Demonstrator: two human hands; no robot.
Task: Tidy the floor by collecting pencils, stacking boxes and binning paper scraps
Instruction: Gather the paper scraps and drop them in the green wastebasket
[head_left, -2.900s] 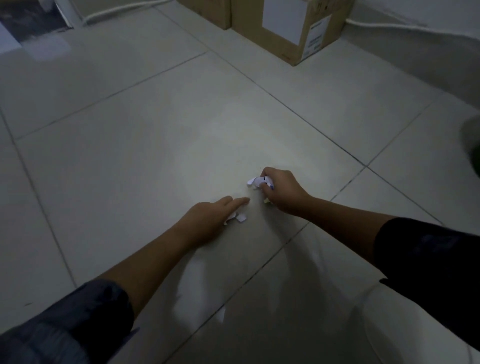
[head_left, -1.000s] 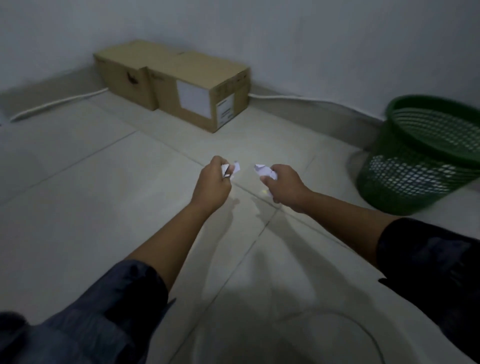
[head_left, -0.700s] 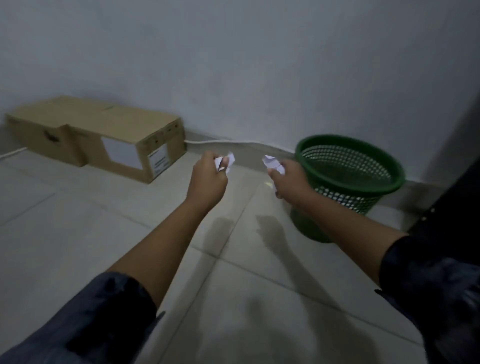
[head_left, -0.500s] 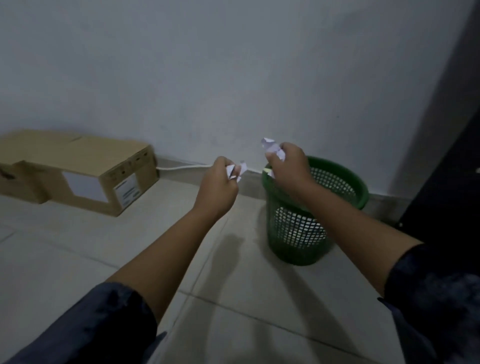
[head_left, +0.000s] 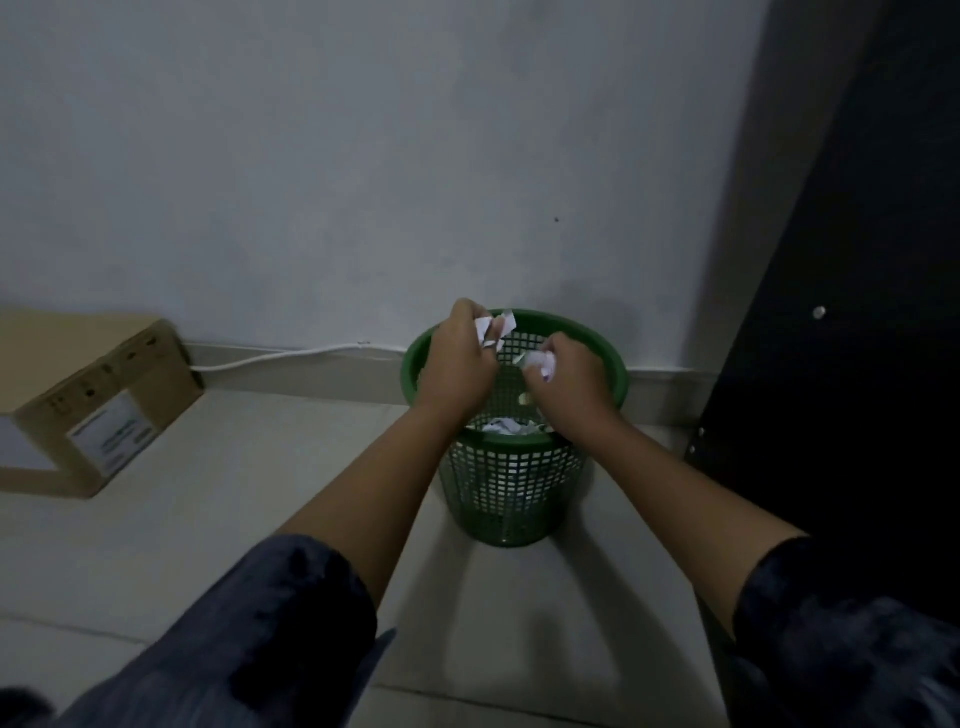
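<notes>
A green mesh bin (head_left: 511, 483) stands on the floor against the wall, with crumpled white paper (head_left: 501, 427) inside it. Both my hands hover over its mouth. My left hand (head_left: 460, 358) pinches white paper scraps (head_left: 493, 328) between its fingers. My right hand (head_left: 569, 382) grips a crumpled white paper wad (head_left: 537, 362). The two hands are close together, a little apart.
A cardboard box (head_left: 88, 405) with a white label sits on the tiled floor at the left, against the wall. A white cable (head_left: 291, 356) runs along the skirting. A dark panel (head_left: 852, 312) rises at the right, beside the bin.
I picked the scraps up off the floor, raised both hands and carried them to the bin. The hands now sit over its mouth, paper still held.
</notes>
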